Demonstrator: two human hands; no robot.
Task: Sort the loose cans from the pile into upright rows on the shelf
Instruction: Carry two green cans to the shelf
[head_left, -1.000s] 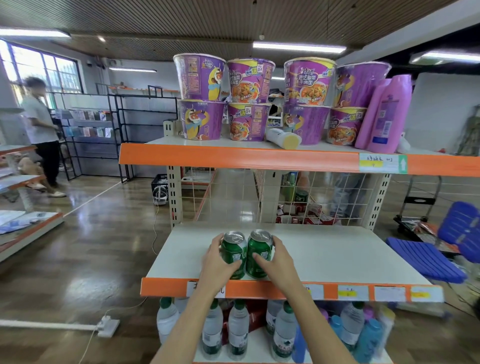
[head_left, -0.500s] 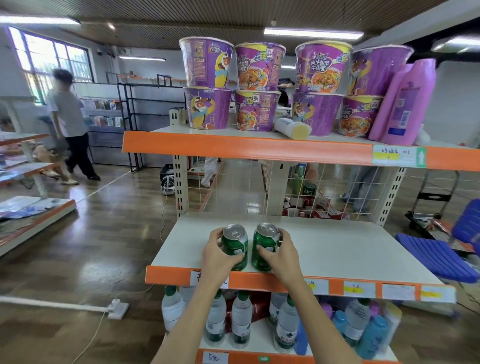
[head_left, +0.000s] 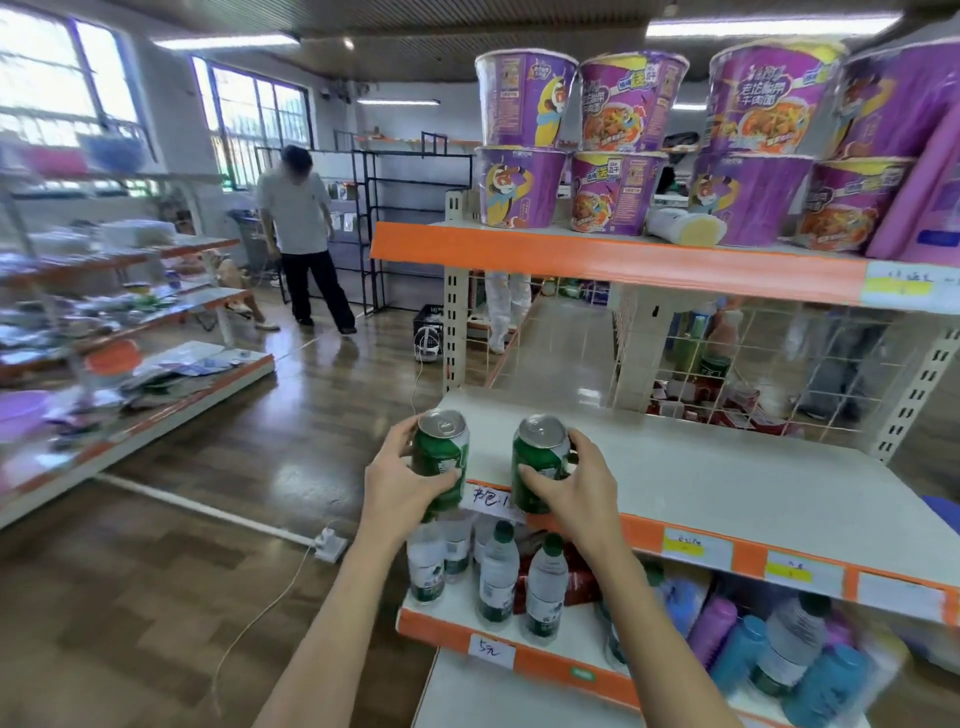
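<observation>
A person stands at a shop rack with one green can in each hand, both held upright at the front left corner of the white middle shelf (head_left: 727, 483). The left hand (head_left: 402, 486) wraps the left can (head_left: 440, 457), thumb across its front and fingers curled round its far side; this can hangs at or just past the shelf's left corner, and whether its base touches the board cannot be told. The right hand (head_left: 576, 488) grips the right can (head_left: 540, 462) the same way, thumb on the label, fingers round the back; it sits just inside the corner, over the orange front lip, its base hidden by the hand.

Both cans stand with their long axes vertical, pull-tab tops up, well apart from each other with a clear gap between them. The bare board stretches away behind and to the right of the cans, so the set-down spot lies beyond the fingers, deeper into the shelf. The right hand is nearer that bare board; the left must likely travel inward first. No other cans show on this shelf. Water bottles (head_left: 498, 571) stand on the level below the corner, noodle cups (head_left: 618, 192) on the level above.
</observation>
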